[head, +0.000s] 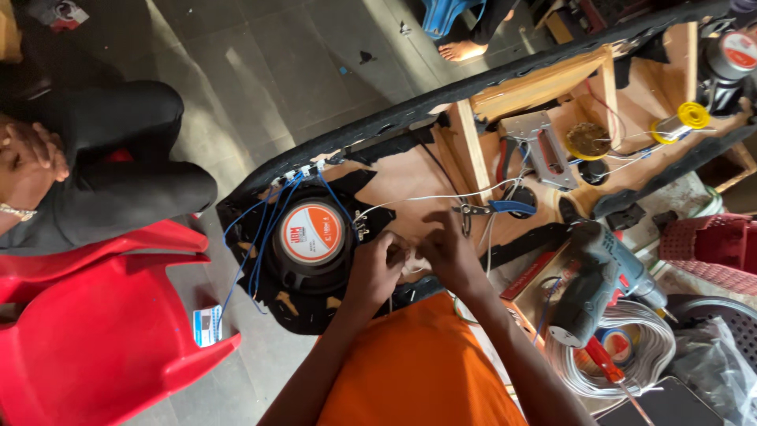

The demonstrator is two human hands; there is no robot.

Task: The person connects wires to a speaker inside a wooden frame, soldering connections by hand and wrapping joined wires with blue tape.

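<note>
A thin white wire [410, 264] is pinched between both hands. It lies just right of a black speaker [311, 237] with an orange-and-white magnet cap.

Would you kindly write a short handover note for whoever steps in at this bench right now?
Left hand and right hand: close together, fingers pinching thin white wire just right of the speaker.
Things: speaker sits magnet-up in the black-edged wooden panel; blue wires run from it to the panel edge. Pliers lie above the hands, drill and wire coil to the right.
Done: speaker seated, blue wires attached.
Left: the white wire in hand looks unfinished.
</note>
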